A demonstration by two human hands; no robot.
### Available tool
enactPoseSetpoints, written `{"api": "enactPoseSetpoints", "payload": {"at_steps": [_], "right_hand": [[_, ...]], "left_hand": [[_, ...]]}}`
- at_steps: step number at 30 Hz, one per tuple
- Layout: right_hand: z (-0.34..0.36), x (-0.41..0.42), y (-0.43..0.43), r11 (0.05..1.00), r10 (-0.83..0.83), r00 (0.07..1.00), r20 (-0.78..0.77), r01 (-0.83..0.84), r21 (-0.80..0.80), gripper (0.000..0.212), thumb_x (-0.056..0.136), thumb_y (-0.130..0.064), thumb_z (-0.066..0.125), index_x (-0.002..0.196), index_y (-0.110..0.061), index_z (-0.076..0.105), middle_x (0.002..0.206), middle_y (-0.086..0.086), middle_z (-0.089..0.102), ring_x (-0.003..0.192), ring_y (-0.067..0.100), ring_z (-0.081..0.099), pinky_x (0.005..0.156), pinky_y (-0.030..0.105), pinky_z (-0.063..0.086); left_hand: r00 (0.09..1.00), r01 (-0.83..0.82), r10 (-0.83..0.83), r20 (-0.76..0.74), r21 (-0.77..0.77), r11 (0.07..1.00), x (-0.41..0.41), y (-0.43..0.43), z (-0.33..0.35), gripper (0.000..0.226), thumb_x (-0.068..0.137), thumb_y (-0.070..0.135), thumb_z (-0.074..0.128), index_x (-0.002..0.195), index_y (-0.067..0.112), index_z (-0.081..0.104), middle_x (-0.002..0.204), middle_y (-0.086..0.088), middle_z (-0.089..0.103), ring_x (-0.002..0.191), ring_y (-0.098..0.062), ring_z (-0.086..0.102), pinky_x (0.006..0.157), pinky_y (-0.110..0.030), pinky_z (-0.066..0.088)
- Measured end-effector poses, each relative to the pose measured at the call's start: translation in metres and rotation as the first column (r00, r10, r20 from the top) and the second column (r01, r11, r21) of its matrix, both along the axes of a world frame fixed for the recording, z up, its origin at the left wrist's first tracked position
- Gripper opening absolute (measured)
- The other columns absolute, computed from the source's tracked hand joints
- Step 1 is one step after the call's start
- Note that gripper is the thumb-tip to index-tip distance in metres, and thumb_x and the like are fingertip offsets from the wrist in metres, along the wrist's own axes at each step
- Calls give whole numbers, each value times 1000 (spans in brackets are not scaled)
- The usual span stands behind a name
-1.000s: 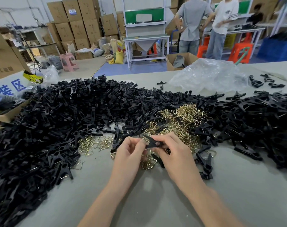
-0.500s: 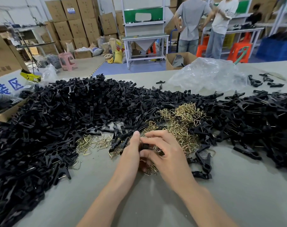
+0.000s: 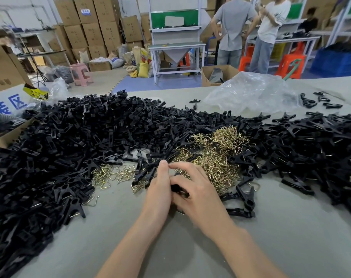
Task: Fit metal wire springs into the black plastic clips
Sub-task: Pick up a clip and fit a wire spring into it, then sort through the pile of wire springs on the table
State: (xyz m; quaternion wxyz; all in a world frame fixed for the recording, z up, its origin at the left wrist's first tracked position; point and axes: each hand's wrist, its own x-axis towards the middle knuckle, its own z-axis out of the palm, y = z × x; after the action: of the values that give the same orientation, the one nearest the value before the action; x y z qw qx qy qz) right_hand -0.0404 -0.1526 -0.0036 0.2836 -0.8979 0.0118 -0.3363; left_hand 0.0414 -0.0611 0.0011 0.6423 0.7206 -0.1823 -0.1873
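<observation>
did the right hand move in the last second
Yes: measured against the pile of springs, the right hand has slid left, closing up against the left hand, a black clip between them.

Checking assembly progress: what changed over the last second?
The right hand closed in leftward against the left hand. Both now wrap the black clip they held openly before, hiding most of it. Neither let go. The spring pile and clip heap lie unchanged.
</observation>
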Motion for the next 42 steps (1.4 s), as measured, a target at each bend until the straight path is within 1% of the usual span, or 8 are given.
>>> {"api": "enactPoseSetpoints", "payload": {"at_steps": [11, 15, 21, 24, 29, 32, 38, 42], "right_hand": [[-1, 1, 2, 999, -23, 997, 76, 25, -30, 18, 93, -25, 66, 111, -25, 68, 125, -12, 58, 120, 8, 49, 102, 19, 41], [8, -7, -1, 953, -152, 983, 99, 119, 279, 16, 94, -32, 67, 109, -30, 74, 111, -13, 60, 105, 2, 58, 92, 14, 44], [46, -46, -40, 591, -352, 929, 117, 124, 797, 19, 87, -37, 71, 105, -34, 73, 98, -8, 73, 87, 2, 68, 77, 14, 51], [99, -71, -97, 221, -579, 765, 282, -186, 957, 40, 90, -22, 70, 128, -14, 63, 97, 0, 72, 83, 7, 68, 84, 18, 57], [121, -100, -143, -61, -589, 794, 149, -228, 972, 35, 108, -25, 47, 133, -3, 57, 132, 27, 61, 99, 16, 65, 107, 11, -4], [107, -87, -123, 71, -361, 908, 212, -199, 977, 16, 98, -6, 62, 109, 5, 64, 107, 17, 69, 96, 21, 68, 93, 24, 57], [37, -29, -38, 680, -139, 985, -106, 173, 713, 23, 102, -23, 58, 121, -34, 64, 100, -10, 74, 97, 1, 68, 92, 24, 54], [3, -2, -8, 973, -228, 960, -161, 229, -16, 28, 104, -27, 48, 127, -30, 64, 119, -13, 65, 110, 4, 57, 100, 26, 42]], "left_hand": [[989, 41, -66, -132, -184, 982, 1, 3, -3, 75, 81, 81, 41, 97, 18, 78, 106, -12, 76, 105, -25, 71, 95, -46, 50], [966, 62, -130, -225, -287, 956, -2, 5, 4, 79, 81, 81, 48, 109, 12, 75, 100, -19, 72, 84, -27, 65, 70, -40, 52], [964, 78, -158, -212, -342, 937, -3, 8, 2, 61, 83, 64, 41, 97, 17, 78, 92, -5, 75, 64, -13, 65, 54, -22, 54], [956, 64, -162, -244, -367, 928, -3, 8, 1, 61, 83, 60, 43, 96, 11, 77, 86, -11, 73, 60, -14, 64, 52, -22, 54], [962, 33, -132, -240, -377, 926, -9, 8, 1, 55, 87, 55, 47, 97, 9, 76, 85, -13, 71, 61, -16, 62, 51, -21, 53], [996, -14, -15, -93, -306, 952, -13, 11, 2, 38, 102, 39, 46, 94, 17, 76, 84, -6, 71, 64, -13, 63, 55, -26, 55], [711, -465, 167, 683, 278, 841, 5, 23, -5, 27, 97, 19, 57, 123, 16, 64, 125, -6, 60, 119, -26, 49, 104, -40, 33], [759, -494, 109, 642, 458, 739, 29, 31, -10, 49, 96, 30, 57, 141, 13, 51, 149, -22, 41, 141, -37, 30, 118, -50, 19]]}}
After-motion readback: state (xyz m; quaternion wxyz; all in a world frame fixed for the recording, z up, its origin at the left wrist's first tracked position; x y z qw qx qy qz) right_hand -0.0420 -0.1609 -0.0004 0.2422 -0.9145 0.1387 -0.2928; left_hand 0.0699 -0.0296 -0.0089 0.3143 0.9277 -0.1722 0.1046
